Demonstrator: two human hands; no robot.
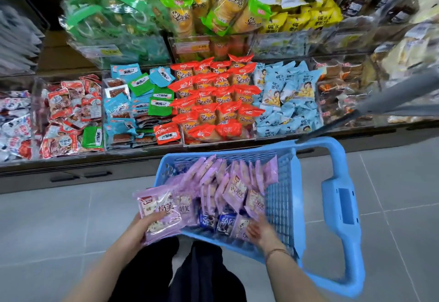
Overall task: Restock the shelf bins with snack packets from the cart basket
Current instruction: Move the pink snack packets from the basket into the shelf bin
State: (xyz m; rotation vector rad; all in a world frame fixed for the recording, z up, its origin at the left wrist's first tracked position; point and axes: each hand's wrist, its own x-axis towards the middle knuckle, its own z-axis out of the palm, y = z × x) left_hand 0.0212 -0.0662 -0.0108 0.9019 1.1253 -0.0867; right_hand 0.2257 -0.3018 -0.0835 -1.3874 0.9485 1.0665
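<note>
Two hands work at the basket [282,197]: the left hand [145,227] grips a stack [161,209] of purple packets over its near-left corner; the right hand [257,230], blurred, lies with fingers spread on loose packets [235,190] inside. Full bins [145,147] stand beyond the basket

Premises: a retail snack shop. Tiered clear shelf bins [103,111] hold sorted, wrapped snack packets [213,102]. Labels [192,46] on the bin fronts are blurred but appear to be price tags. A blue cart basket [293,206] stands on a tiled floor [59,218].
</note>
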